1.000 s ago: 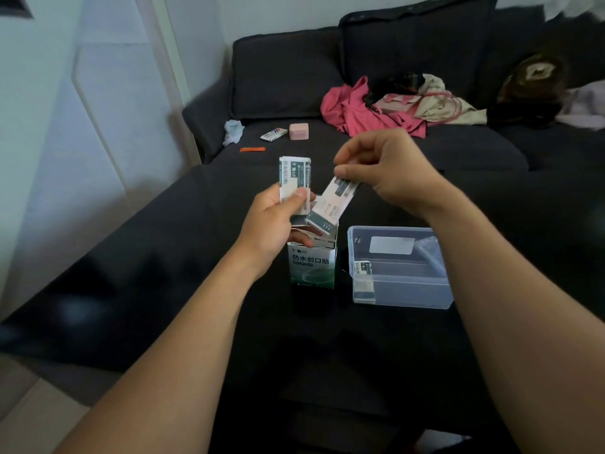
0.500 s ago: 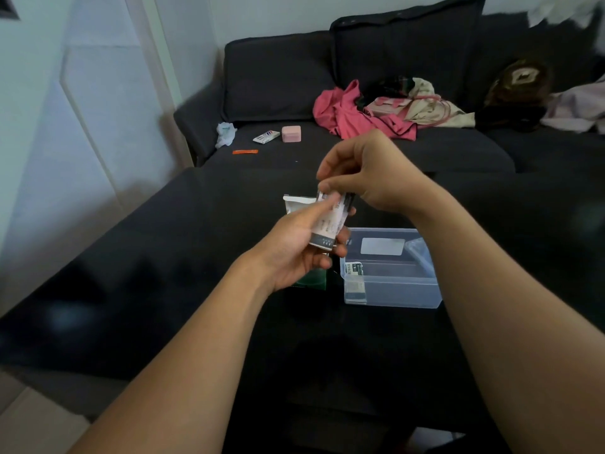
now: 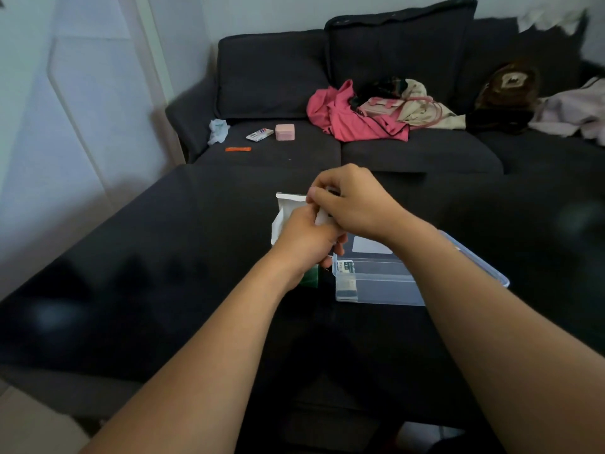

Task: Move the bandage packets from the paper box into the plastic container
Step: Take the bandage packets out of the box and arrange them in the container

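Both hands meet over the middle of the dark desk point(image 3: 163, 257). The left hand point(image 3: 306, 239) curls its fingers around the top of the paper box point(image 3: 311, 279), whose green side shows just below the wrist and whose white flap point(image 3: 284, 211) stands open behind the knuckles. The right hand point(image 3: 352, 203) is directly above and touching the left, its thumb and fingers pinched on a white bandage packet point(image 3: 322, 217), of which only a small strip shows between the two hands. How many packets are in that pinch cannot be told.

The clear plastic container point(image 3: 376, 290) sits just to the right of the box, toward the near middle of the desk, with the right forearm crossing over it. Its lid point(image 3: 484, 267) lies tilted along its right side. One bandage packet already point(image 3: 346, 268) stands against the container's inner left wall.

Beyond the far edge of the desk is a dark sofa point(image 3: 278, 80) carrying a pink garment point(image 3: 347, 116), a small pink case point(image 3: 284, 132) and an orange strip point(image 3: 238, 149).
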The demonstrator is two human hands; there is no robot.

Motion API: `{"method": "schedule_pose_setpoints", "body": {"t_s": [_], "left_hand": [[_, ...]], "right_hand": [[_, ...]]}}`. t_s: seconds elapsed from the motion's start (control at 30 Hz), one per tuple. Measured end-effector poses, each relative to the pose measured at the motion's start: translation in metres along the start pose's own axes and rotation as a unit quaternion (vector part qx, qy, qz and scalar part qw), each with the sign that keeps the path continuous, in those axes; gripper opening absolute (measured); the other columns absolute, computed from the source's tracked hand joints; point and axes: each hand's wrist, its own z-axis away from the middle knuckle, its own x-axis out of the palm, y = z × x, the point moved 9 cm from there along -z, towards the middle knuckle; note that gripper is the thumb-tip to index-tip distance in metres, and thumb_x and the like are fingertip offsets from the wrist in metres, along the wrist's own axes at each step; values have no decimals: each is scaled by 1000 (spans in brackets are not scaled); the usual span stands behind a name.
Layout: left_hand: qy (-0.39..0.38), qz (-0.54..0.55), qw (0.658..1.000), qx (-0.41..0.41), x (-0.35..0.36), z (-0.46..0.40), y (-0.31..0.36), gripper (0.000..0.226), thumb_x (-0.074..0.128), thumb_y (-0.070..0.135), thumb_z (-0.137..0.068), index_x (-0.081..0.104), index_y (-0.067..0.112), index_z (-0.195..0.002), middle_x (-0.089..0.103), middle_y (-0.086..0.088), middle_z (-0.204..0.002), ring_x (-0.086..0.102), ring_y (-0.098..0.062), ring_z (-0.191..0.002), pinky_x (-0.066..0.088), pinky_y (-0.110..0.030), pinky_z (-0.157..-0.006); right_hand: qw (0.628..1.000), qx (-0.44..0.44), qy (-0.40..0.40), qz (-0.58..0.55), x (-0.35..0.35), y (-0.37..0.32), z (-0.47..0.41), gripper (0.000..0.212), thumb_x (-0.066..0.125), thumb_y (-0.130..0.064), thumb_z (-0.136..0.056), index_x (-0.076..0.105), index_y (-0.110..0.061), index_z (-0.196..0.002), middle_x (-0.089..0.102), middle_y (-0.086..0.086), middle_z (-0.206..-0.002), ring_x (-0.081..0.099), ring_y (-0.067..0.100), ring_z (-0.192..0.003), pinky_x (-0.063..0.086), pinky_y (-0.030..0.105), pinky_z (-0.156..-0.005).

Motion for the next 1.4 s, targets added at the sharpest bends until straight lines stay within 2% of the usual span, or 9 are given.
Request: {"method": "schedule_pose_setpoints", "body": {"t_s": [0.17,0.27,0.37,0.5,0.6,0.77,1.0,1.27,1.4], "left_hand": [[-9,-20,1000,11,10,-2,1,12,50,2,-93,58,9,-98,58,-7,-67,51,-14,-53,34,-24,-40],[-38,60,997,0,19,-2,1,11,46,10,-92,56,5,-95,55,-10,-69,48,-15,-50,24,-22,-40],[-26,109,993,-23,22,-5,-4,45,33,34,-105,58,8,-78,56,-10,-65,46,-14,-45,22,-19,-37],[32,97,994,-25,17,-11,-13,55,24,43,-111,65,11,-91,57,-5,-59,45,-11,-40,25,-18,-33],[60,160,985,-25,13,-15,-13,44,28,32,-110,63,7,-102,58,-7,-61,46,-11,-40,25,-17,-32],[64,201,977,-24,13,-14,-11,29,35,24,-107,57,8,-114,60,-7,-62,50,-12,-41,28,-18,-32],[23,109,994,15,20,-10,-5,38,30,19,-103,60,11,-80,60,-2,-56,50,-13,-42,30,-21,-38],[-5,49,997,-64,21,-9,-17,62,16,48,-110,64,8,-102,70,-16,-77,69,-21,-56,50,-26,-41],[-8,-168,986,-11,8,-5,-9,38,35,41,-109,61,13,-107,70,-13,-83,67,-15,-52,48,-25,-40]], "right_hand": [[998,18,56,-38,-6,13,7,22,56,-8,-91,77,-15,-89,69,-10,-79,63,2,-75,47,8,-63],[992,53,65,-94,-11,29,9,21,58,-8,-90,77,-14,-86,73,-3,-80,68,8,-76,54,19,-66],[983,78,56,-160,-7,40,14,18,60,-15,-96,76,-9,-90,74,8,-84,65,10,-69,53,28,-65],[920,177,91,-338,-7,63,20,37,59,-39,-99,72,-5,-95,70,17,-85,61,18,-72,53,33,-70],[916,225,23,-330,-8,78,27,52,68,-48,-90,73,3,-100,65,8,-84,51,12,-65,44,27,-63],[884,214,-82,-408,11,73,39,20,73,-15,-90,74,-1,-105,71,3,-76,53,7,-63,42,19,-59],[895,224,-110,-370,18,71,42,25,70,-13,-92,70,2,-112,72,5,-77,56,5,-56,36,18,-51],[860,274,-113,-416,24,82,41,11,68,-7,-92,72,0,-99,75,10,-81,57,7,-59,48,16,-54],[852,351,-75,-381,13,121,44,18,69,-6,-91,68,3,-106,75,15,-90,59,7,-58,49,15,-49]]}}
